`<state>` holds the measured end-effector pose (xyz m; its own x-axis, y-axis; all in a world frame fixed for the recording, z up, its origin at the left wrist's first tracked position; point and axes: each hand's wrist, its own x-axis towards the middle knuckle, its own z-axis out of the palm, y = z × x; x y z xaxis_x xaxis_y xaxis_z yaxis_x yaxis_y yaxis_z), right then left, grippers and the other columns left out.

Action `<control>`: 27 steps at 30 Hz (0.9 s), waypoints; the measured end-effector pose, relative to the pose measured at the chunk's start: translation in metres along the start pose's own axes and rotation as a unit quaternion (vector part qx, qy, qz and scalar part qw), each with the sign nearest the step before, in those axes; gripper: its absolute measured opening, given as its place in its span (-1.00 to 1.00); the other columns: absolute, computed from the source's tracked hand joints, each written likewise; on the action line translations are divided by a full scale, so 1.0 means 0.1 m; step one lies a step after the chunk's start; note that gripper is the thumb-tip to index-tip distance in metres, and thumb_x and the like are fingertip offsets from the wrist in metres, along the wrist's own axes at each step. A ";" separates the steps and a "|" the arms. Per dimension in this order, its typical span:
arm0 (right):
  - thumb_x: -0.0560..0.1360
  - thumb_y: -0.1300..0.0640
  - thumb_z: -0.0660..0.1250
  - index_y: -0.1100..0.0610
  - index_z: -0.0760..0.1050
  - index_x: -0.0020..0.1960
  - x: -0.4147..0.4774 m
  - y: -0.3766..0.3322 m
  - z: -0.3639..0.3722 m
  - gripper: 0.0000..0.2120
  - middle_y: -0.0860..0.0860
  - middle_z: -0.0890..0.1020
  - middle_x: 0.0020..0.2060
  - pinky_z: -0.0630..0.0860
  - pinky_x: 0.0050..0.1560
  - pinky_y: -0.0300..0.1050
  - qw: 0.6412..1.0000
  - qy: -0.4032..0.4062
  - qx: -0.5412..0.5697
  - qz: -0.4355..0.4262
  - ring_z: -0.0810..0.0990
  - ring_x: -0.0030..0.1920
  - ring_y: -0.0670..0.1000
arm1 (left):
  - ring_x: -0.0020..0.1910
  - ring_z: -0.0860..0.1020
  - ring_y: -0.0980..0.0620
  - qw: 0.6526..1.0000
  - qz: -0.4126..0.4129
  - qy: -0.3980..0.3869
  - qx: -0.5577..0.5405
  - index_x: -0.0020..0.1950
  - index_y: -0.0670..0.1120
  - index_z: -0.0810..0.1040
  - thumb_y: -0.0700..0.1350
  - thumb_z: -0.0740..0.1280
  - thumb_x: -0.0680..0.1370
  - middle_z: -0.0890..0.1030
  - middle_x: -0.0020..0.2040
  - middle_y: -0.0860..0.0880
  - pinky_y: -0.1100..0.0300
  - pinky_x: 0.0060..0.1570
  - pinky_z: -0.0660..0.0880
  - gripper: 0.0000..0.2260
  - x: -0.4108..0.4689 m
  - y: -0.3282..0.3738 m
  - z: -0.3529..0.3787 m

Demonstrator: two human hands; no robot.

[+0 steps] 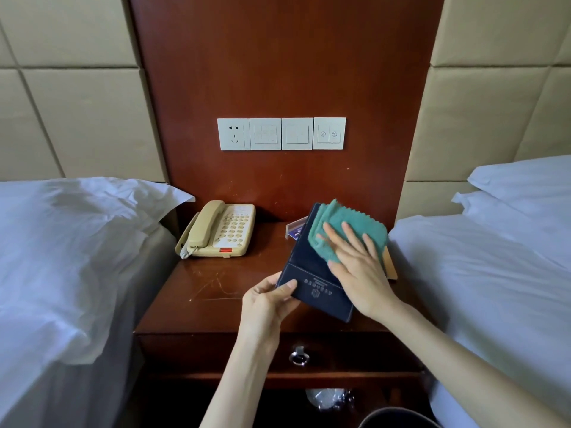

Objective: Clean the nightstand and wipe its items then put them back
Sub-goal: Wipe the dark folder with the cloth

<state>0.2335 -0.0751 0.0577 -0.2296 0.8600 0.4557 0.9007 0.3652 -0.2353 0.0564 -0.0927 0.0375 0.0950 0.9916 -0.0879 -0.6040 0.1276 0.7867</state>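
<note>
A dark blue folder-like holder (309, 273) with pale lettering is held tilted above the wooden nightstand (210, 291). My left hand (272, 301) grips its lower left corner, thumb on the front. My right hand (355, 267) lies flat with straight fingers, pressing a folded teal cloth (343, 233) against the holder's upper face. A beige corded telephone (219, 231) sits at the back left of the nightstand. A small card stand (295, 230) and a tan flat item (391, 267) peek out from behind the holder.
White-sheeted beds flank the nightstand, left bed (61, 257) and right bed (494, 273). A socket and switch panel (281, 133) is on the wooden wall above. The drawer has a ring pull (298, 356). A dark bin rim (389, 420) shows below.
</note>
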 end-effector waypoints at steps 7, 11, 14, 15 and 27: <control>0.55 -0.07 -0.09 -0.19 0.07 0.50 -0.12 0.10 0.05 -0.50 -0.35 -0.04 0.48 -0.31 0.46 -0.25 0.994 -0.070 0.028 -0.079 -0.24 0.48 -0.30 | -0.20 0.67 -0.05 1.000 -0.011 0.012 0.002 -0.10 -0.27 0.58 -0.43 0.32 0.45 0.68 -0.12 -0.21 0.21 -0.26 0.61 -0.88 -0.03 -0.04 -0.03; 0.52 -0.13 -0.13 -0.14 0.04 0.48 0.03 0.41 0.01 -0.47 -0.31 -0.01 0.46 -0.11 0.51 0.04 0.999 0.017 0.035 0.031 -0.18 0.49 -0.22 | -0.15 0.67 -0.08 1.000 -0.011 -0.001 0.015 -0.03 -0.28 0.58 -0.42 0.32 0.45 0.67 -0.07 -0.24 0.20 -0.21 0.62 -0.86 -0.06 -0.07 -0.01; 0.52 -0.01 -0.08 0.02 0.13 0.51 0.06 0.33 0.03 -0.44 -0.22 0.02 0.48 -0.09 0.51 0.11 0.994 0.051 0.048 0.080 -0.18 0.49 -0.15 | -0.10 0.65 -0.12 1.000 -0.009 -0.001 0.012 0.00 -0.29 0.56 -0.42 0.33 0.45 0.67 -0.03 -0.25 0.18 -0.17 0.63 -0.84 -0.07 -0.09 -0.02; 0.51 0.00 -0.08 0.00 0.12 0.51 0.04 0.27 0.04 -0.45 -0.22 0.02 0.48 -0.15 0.52 0.06 0.994 0.044 0.056 0.082 -0.20 0.48 -0.15 | -0.10 0.66 -0.12 1.000 -0.009 0.002 0.007 -0.01 -0.28 0.56 -0.42 0.33 0.45 0.67 -0.04 -0.25 0.18 -0.18 0.63 -0.85 -0.06 -0.09 -0.03; 0.50 -0.12 -0.25 -0.17 0.02 0.52 -0.09 -0.17 0.08 -0.41 -0.31 -0.07 0.49 -0.35 0.48 -0.13 0.982 -0.128 -0.059 -0.124 -0.30 0.49 -0.23 | -0.10 0.63 -0.11 0.998 -0.047 0.015 0.027 0.02 -0.31 0.57 -0.43 0.31 0.46 0.65 -0.05 -0.24 0.05 -0.03 0.58 -0.83 -0.04 -0.22 -0.09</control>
<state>0.2175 -0.0856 0.0508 -0.5184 0.8169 0.2529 0.8386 0.5435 -0.0364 0.0623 -0.0990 0.0151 0.1248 0.9757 -0.1801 -0.5498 0.2191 0.8061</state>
